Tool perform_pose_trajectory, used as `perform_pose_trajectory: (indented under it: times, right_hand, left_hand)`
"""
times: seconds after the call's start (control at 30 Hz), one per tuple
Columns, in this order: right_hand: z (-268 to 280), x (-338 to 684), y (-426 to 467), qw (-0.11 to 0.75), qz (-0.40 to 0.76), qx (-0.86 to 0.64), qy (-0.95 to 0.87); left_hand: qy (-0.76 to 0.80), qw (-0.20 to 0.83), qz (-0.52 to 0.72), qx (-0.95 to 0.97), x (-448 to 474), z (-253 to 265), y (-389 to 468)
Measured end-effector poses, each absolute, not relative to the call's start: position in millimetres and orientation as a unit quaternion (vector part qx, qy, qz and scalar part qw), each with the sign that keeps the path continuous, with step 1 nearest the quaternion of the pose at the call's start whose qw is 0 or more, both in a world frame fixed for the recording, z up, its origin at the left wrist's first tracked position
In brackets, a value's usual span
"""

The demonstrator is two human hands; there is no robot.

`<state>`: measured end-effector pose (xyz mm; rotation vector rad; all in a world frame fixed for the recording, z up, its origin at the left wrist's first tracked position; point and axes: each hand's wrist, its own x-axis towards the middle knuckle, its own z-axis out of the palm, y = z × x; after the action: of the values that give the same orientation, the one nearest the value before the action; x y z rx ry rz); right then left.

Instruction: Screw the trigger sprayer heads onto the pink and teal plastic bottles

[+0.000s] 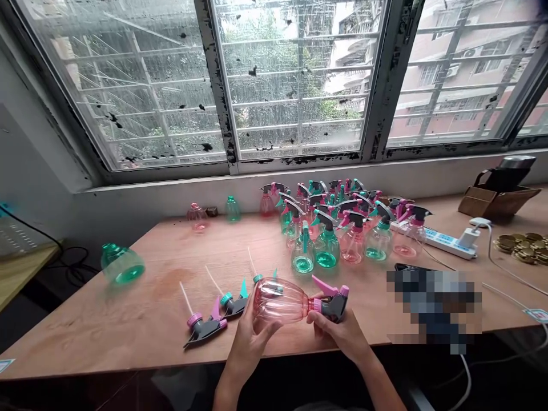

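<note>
A clear pink spray bottle lies on its side in the air over the table's front edge. My left hand is wrapped round its body near the base. With its fingers at the collar, my right hand grips the black and pink spray head at the bottle's neck. Loose on the table, left of my hands, are a pink-collared trigger sprayer and a teal-collared sprayer, their thin tubes pointing away. Another teal-collared sprayer is mostly hidden behind the bottle.
Several assembled spray bottles crowd the back middle. Bottles without heads are a tipped green one, a pink one and a small green one. Rightward are a power strip, a cardboard box, gold lids and a blurred-out item.
</note>
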<state>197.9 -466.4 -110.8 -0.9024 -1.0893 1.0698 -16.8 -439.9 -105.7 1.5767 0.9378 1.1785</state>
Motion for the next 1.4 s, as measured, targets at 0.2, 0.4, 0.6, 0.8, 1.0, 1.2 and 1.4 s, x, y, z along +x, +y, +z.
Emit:
perform_pose_trajectory:
  times: [0.2, 0.4, 0.6, 0.8, 1.0, 1.2, 1.4]
  right_hand:
    - [-108.8, 201.2, -467.3, 0.637, 0.465, -0.400, -0.466]
    - [-108.2, 201.4, -467.8, 0.633, 0.476, -0.404, -0.458]
    - [-112.8, 200.4, -471.2, 0.619, 0.480, -0.405, -0.472]
    - [-114.1, 204.1, -470.5, 0.616, 0.470, -0.411, -0.480]
    - [-115.0, 202.4, -469.5, 0.615, 0.468, -0.417, -0.478]
    - [-112.8, 200.6, -469.8, 0.614, 0.475, -0.417, -0.473]
    - [-109.1, 202.4, -470.0, 0.610, 0.477, -0.420, -0.473]
  left_hand:
    - [0.388, 0.456, 0.466, 0.652, -17.2, -100.0, -443.7]
    - [0.397, 0.455, 0.458, 0.652, -17.0, -98.1, -446.7]
    - [0.367, 0.487, 0.472, 0.636, -22.1, -97.3, -449.2]
    - [0.393, 0.458, 0.451, 0.658, -19.2, -96.8, -449.4]
    - [0.395, 0.445, 0.466, 0.655, -17.8, -100.2, -449.4]
    - [0.405, 0.452, 0.463, 0.646, -20.5, -100.4, -449.6]
    - [0.390, 0.445, 0.458, 0.664, -19.5, -98.4, -449.0]
